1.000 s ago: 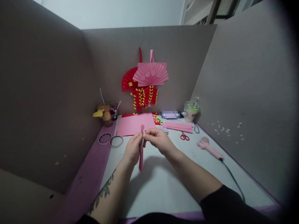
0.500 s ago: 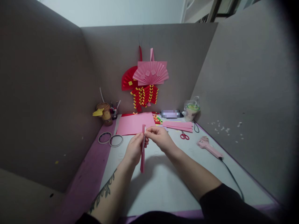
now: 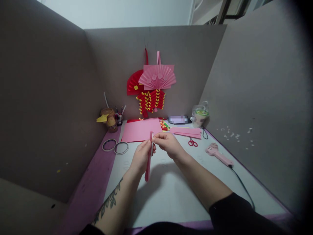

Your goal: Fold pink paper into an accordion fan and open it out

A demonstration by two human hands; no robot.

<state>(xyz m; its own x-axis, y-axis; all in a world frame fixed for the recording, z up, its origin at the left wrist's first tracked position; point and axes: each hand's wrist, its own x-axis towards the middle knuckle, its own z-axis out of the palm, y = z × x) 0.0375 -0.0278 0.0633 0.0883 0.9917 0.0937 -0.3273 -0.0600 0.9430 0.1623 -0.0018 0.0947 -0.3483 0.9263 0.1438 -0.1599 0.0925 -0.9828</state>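
Item, our left hand (image 3: 141, 153): thumb and fingers closed around a folded pink strip (image 3: 147, 173), pinching it along its length. The pink strip is at the centre of our clock, raised over the worktop (image 3: 171, 195), nearly upright, its top tipped slightly toward one o'clock.

Item, our right hand (image 3: 167, 142): thumb and forefinger pinching the upper end of a narrow white strip (image 3: 151, 151), which runs along the pink one.

At nine o'clock we list two tape rolls (image 3: 121, 154), their rims touching or overlapping. At ten o'clock, a brown cup (image 3: 111, 124) with a straw, a yellow piece (image 3: 102, 118) at its side and a pen holder (image 3: 119, 120) just beside it. At eleven, a large pink sheet (image 3: 137, 132), flat, red paper showing at its edges. At twelve, on the back panel, a pink fan (image 3: 157, 80) hung partly over a red fan (image 3: 132, 83). At two, a lidded cup (image 3: 199, 120) in clear wrapping. Between two and three, loose pink strips (image 3: 186, 132). At three, red-handled scissors (image 3: 192, 143) and, farther out, a pink glue gun (image 3: 221, 157) with a dark cable.
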